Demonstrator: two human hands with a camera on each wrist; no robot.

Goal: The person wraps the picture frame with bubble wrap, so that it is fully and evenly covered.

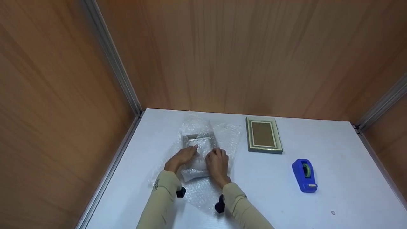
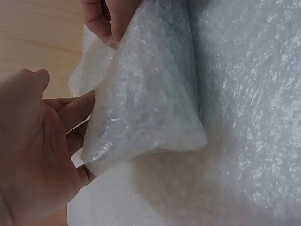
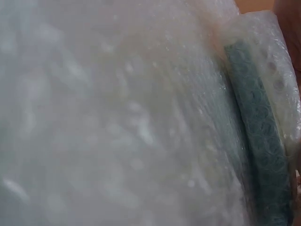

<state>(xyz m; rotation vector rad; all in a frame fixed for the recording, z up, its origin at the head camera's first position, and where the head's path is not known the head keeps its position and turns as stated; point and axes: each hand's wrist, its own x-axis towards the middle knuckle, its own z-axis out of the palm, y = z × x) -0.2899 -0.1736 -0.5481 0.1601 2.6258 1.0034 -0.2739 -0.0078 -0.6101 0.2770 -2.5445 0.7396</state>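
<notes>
A picture frame [image 1: 187,139] lies on a spread sheet of bubble wrap [image 1: 200,192], partly covered by a folded layer of it. In the right wrist view, the frame's dark green edge [image 3: 261,132] shows through the bubbles. My left hand [image 1: 182,156] is at the fold's left side; in the left wrist view its fingers [image 2: 77,110] reach behind the wrap's edge, thumb held away. On the fold's right side my right hand [image 1: 218,163] pinches the wrap with curled fingers; its fingertips also show at the top of the left wrist view.
A second picture frame [image 1: 264,134], with a pale green-gold border, lies to the right on the white table [image 1: 334,149]. Nearer stands a blue tape dispenser [image 1: 303,179]. A tiny piece [image 1: 333,212] lies by the front right. Wooden panels [image 1: 241,57] enclose the table.
</notes>
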